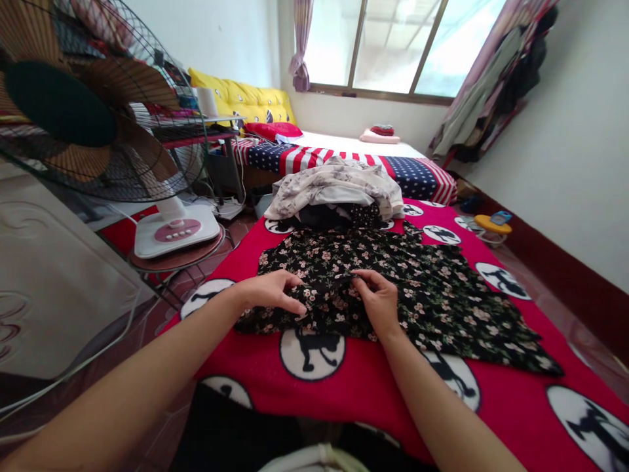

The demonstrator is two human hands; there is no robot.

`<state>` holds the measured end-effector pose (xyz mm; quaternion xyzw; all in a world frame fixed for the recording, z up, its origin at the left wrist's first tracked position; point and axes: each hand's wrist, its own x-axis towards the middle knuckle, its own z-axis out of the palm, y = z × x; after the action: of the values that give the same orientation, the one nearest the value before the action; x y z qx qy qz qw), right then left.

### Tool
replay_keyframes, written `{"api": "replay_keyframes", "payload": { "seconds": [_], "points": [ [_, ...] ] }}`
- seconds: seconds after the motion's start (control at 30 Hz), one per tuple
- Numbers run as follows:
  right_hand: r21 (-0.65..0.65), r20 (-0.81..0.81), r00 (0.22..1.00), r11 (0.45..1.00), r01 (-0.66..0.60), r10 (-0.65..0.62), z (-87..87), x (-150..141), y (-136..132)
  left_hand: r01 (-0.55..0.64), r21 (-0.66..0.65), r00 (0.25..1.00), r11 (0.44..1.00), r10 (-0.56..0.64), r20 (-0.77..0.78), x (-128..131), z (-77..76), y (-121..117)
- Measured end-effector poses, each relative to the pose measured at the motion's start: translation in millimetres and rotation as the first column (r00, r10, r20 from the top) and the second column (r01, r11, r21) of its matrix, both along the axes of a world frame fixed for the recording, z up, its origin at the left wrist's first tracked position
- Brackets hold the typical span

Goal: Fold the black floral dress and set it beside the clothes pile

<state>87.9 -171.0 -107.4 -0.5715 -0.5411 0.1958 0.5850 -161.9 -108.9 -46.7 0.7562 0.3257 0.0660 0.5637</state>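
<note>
A black dress (442, 288) with a small pink and white floral print lies spread over a red blanket (383, 387) with white circles. Over its left part is my left hand (278, 292), thumb and fingers apart, with nothing between them. My right hand (378, 298) pinches a bit of the dress fabric near the middle, raising a small fold there. Just beyond the dress sits a heap of clothes (339, 187), pale patterned cloth on top and black cloth beneath.
On the left, a large fan (177, 229) stands on a round stool (179, 255). Behind the heap is a bed (314, 157) with a stars-and-stripes cover. Clothes (491, 98) hang at the right wall, above a small yellow stool (493, 225).
</note>
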Motion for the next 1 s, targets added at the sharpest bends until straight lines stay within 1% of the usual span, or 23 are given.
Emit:
{"api": "replay_keyframes", "payload": {
  "seconds": [0.03,0.07,0.1,0.13,0.17,0.2,0.23,0.27,0.3,0.33,0.37,0.4,0.5,0.57,0.63,0.67,0.7,0.73,0.8,0.87,0.9,0.93,1.0],
  "points": [
    [0.0,-0.002,1.0,1.0,0.001,-0.001,0.2,0,0,-0.037,0.023,0.999,0.999,0.037,0.012,-2,0.5,2],
    [0.001,0.006,1.0,1.0,0.003,-0.003,0.6,0,-1,-0.101,0.072,0.994,0.992,0.098,0.037,-3,0.2,5],
    [0.008,0.024,1.0,1.0,0.006,-0.006,1.3,0,-1,-0.181,0.145,0.982,0.973,0.171,0.075,-5,-0.7,9],
    [0.021,0.052,0.999,1.0,0.007,-0.008,2.2,-1,-2,-0.268,0.239,0.962,0.933,0.246,0.119,-5,-2.4,13],
    [0.039,0.089,0.996,0.999,0.005,-0.009,3.4,-2,-3,-0.348,0.349,0.937,0.87,0.31,0.161,-6,-4.6,16],
    [0.059,0.132,0.991,0.998,-0.001,-0.006,4.6,-3,-4,-0.403,0.464,0.915,0.789,0.354,0.193,-6,-7.5,19],
    [0.078,0.175,0.984,0.997,-0.015,0.001,5.7,-4,-6,-0.423,0.571,0.903,0.703,0.375,0.208,-7,-11.0,21],
    [0.087,0.216,0.976,0.995,-0.038,0.018,6.6,-4,-8,-0.416,0.661,0.901,0.625,0.381,0.206,-7,-14.9,21],
    [0.084,0.254,0.966,0.994,-0.067,0.044,7.1,-4,-9,-0.388,0.728,0.906,0.565,0.378,0.19,-8,-19.2,21],
    [0.068,0.291,0.954,0.993,-0.101,0.077,7.0,-3,-11,-0.354,0.771,0.915,0.53,0.368,0.167,-10,-23.9,20],
    [0.043,0.325,0.939,0.99,-0.135,0.114,6.5,-2,-14,-0.318,0.793,0.926,0.519,0.35,0.142,-12,-28.7,18],
    [0.014,0.357,0.922,0.987,-0.163,0.147,5.5,0,-16,-0.289,0.801,0.936,0.524,0.33,0.122,-14,-33.5,17],
    [-0.064,0.45,0.866,0.975,-0.212,0.217,1.9,6,-24,-0.252,0.781,0.954,0.571,0.284,0.101,-27,-45.1,14],
    [-0.087,0.518,0.82,0.969,-0.233,0.244,1.3,10,-30,-0.24,0.746,0.959,0.621,0.27,0.084,-39,-47.8,15],
    [-0.092,0.579,0.774,0.964,-0.251,0.257,3.4,13,-36,-0.214,0.709,0.966,0.672,0.253,0.052,-50,-44.4,16],
    [-0.089,0.597,0.76,0.963,-0.256,0.257,5.4,13,-39,-0.201,0.697,0.97,0.688,0.241,0.041,-53,-40.5,16],
    [-0.083,0.601,0.758,0.963,-0.257,0.254,7.9,13,-41,-0.195,0.694,0.972,0.693,0.233,0.041,-55,-35.3,15],
    [-0.075,0.592,0.766,0.963,-0.257,0.25,10.6,11,-43,-0.207,0.701,0.97,0.683,0.237,0.056,-55,-29.3,12],
    [-0.054,0.553,0.795,0.964,-0.262,0.247,15.4,6,-45,-0.278,0.726,0.954,0.629,0.272,0.13,-45,-17.3,2],
    [-0.049,0.523,0.81,0.958,-0.282,0.265,18.0,0,-47,-0.348,0.738,0.934,0.578,0.28,0.221,-27,-9.4,-14],
    [-0.053,0.516,0.81,0.954,-0.295,0.279,18.2,-3,-47,-0.35,0.743,0.936,0.571,0.254,0.245,-15,-8.1,-23],
    [-0.055,0.51,0.811,0.952,-0.301,0.286,17.9,-5,-47,-0.321,0.75,0.947,0.578,0.207,0.246,-4,-8.7,-31],
    [-0.029,0.494,0.833,0.963,-0.269,0.248,16.7,-3,-46,-0.222,0.767,0.975,0.602,0.129,0.181,14,-14.3,-44]
  ]
}}
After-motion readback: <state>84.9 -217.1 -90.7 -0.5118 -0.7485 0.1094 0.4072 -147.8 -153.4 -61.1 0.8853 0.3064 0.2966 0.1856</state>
